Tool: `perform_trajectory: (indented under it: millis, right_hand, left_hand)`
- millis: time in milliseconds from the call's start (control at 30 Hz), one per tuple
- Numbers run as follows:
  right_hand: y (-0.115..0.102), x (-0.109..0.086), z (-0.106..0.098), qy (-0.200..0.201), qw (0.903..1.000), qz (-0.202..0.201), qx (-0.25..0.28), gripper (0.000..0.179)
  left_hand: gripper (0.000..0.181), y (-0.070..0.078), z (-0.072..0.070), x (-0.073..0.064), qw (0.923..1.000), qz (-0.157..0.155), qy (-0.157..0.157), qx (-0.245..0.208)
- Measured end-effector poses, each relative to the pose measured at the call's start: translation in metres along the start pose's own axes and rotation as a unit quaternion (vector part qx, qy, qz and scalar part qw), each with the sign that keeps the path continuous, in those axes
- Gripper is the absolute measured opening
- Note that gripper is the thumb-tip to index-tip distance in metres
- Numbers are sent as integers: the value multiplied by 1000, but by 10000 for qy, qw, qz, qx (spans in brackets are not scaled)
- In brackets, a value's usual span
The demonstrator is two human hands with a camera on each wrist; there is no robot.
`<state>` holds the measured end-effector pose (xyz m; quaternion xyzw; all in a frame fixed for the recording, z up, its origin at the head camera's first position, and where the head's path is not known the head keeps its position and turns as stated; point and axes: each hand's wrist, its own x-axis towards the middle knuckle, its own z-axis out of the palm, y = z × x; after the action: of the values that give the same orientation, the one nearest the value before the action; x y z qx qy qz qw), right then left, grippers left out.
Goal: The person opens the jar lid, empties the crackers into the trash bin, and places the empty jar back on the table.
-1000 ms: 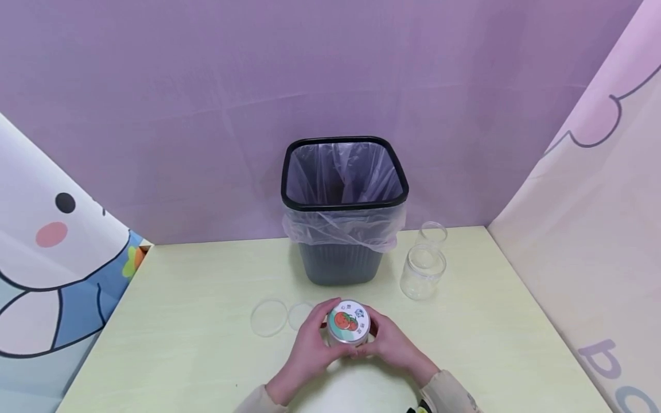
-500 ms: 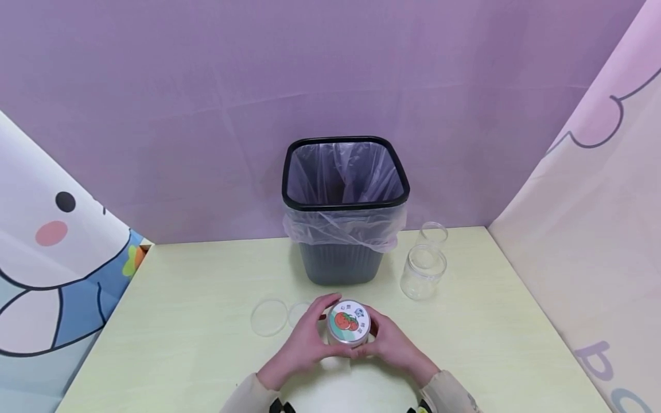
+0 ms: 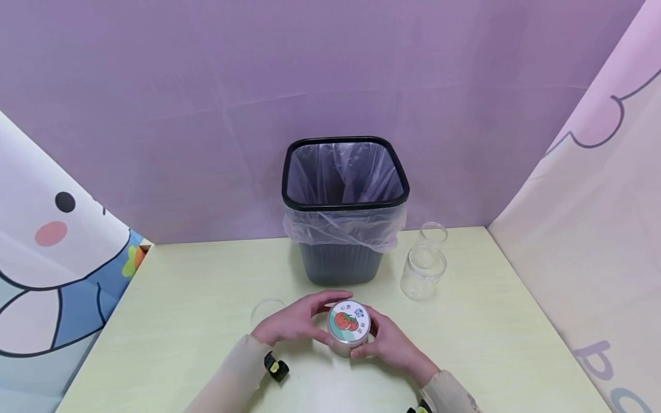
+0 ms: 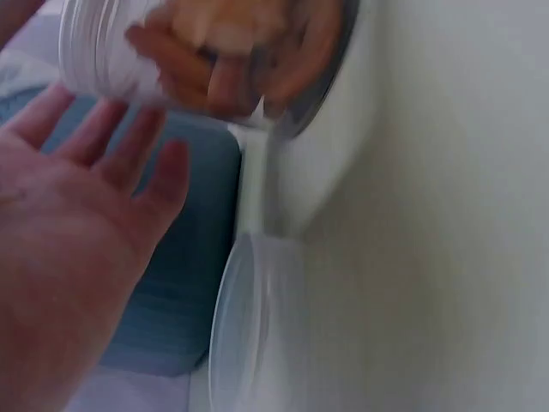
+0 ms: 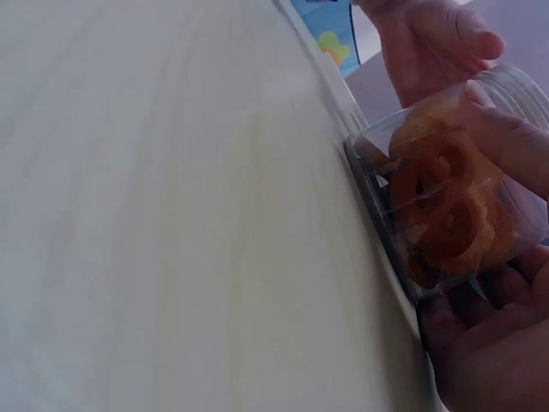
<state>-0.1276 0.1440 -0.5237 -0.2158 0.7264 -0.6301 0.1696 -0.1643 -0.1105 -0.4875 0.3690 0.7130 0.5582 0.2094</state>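
A clear jar (image 5: pixel 455 189) of orange-brown, ring-shaped snacks stands on the table in front of the bin, with a tomato-printed label on its top (image 3: pixel 349 322). My right hand (image 3: pixel 389 347) holds it from the right, thumb in front and fingers behind; in the right wrist view the thumb (image 5: pixel 506 137) lies on its wall. My left hand (image 3: pixel 299 318) is at its left side, fingers stretched past the far side and thumb tip at the near wall. In the left wrist view this hand (image 4: pixel 77 197) has a spread palm, fingertips close to the jar's ribbed end.
A dark bin (image 3: pixel 341 264) with a plastic liner stands at the back. To its right are a clear empty jar (image 3: pixel 420 284) and another clear container (image 3: pixel 432 232). A clear round lid (image 4: pixel 236 326) lies by the left hand. Printed cloth walls (image 3: pixel 330 86) surround the table.
My left hand has loosened around the jar, its wrist and forearm swinging left and forward over the round lids. The right hand and jar have stayed in place.
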Motion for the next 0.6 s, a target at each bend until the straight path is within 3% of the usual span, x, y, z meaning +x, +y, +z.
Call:
perform_trajectory:
  millis: [133, 267, 400, 600]
  right_hand:
    - [-1, 0, 0, -6, 10000, 13, 3, 85]
    - [-1, 0, 1, 9, 10000, 60, -16, 85]
    - [-1, 1, 0, 34, 9999, 101, -26, 86]
    - [0, 1, 0, 33, 10000, 94, -4, 85]
  left_hand:
    - [84, -6, -7, 7, 9989, 17, -398, -246]
    - [85, -9, -7, 10, 9978, -81, -557, -358]
    - [84, -8, -5, 10, 9983, -201, -464, -280]
    - [82, -6, 2, 5, 10000, -47, -20, 47]
